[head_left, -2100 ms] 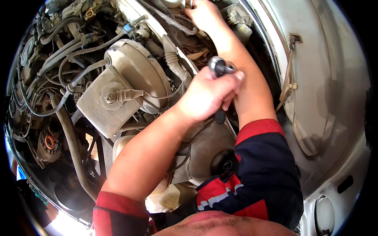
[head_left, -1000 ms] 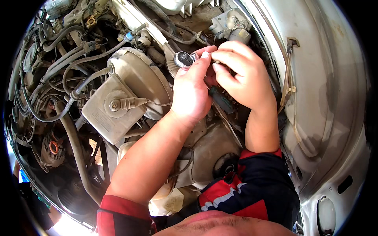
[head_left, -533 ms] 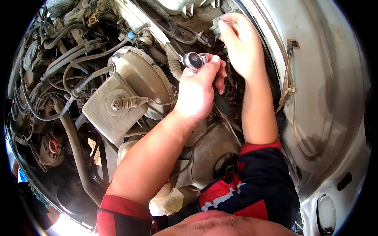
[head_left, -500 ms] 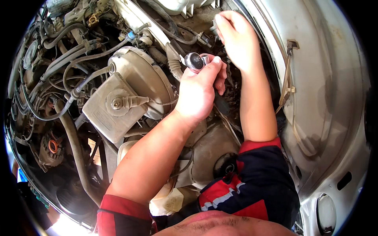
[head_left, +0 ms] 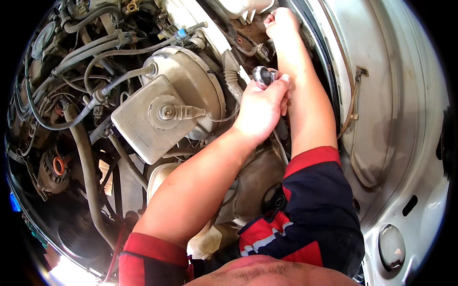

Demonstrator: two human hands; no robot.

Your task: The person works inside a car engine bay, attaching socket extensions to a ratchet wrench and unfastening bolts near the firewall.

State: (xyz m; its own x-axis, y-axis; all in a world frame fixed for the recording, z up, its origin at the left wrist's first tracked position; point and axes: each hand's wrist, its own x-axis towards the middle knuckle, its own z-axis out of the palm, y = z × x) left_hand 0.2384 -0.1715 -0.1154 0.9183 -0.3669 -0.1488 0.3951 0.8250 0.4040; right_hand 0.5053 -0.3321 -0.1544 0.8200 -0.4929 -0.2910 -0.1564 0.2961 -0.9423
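Note:
My left hand (head_left: pixel 262 107) is closed round a ratchet wrench. The ratchet's round chrome head (head_left: pixel 262 76) and a short socket stick out above my thumb, while its handle is mostly hidden in the palm. This hand is right beside my right forearm. Farther off, my right hand (head_left: pixel 285 23) is by the far right edge of the engine bay, below a white plastic tank (head_left: pixel 243 8). Its fingers are curled in, and whatever they may hold is hidden. A ribbed hose (head_left: pixel 232 81) runs just left of the ratchet head.
Left of my arms are a round brake booster (head_left: pixel 186 81) and a boxy reservoir (head_left: pixel 148 119) with a capped top. Hoses and wiring (head_left: pixel 81 62) crowd the far left. The pale fender (head_left: pixel 381 119) borders the right side.
My right hand has reached farther away, toward the white tank. My left hand, still round the ratchet, now sits closer to my right forearm. The whole view has shifted slightly.

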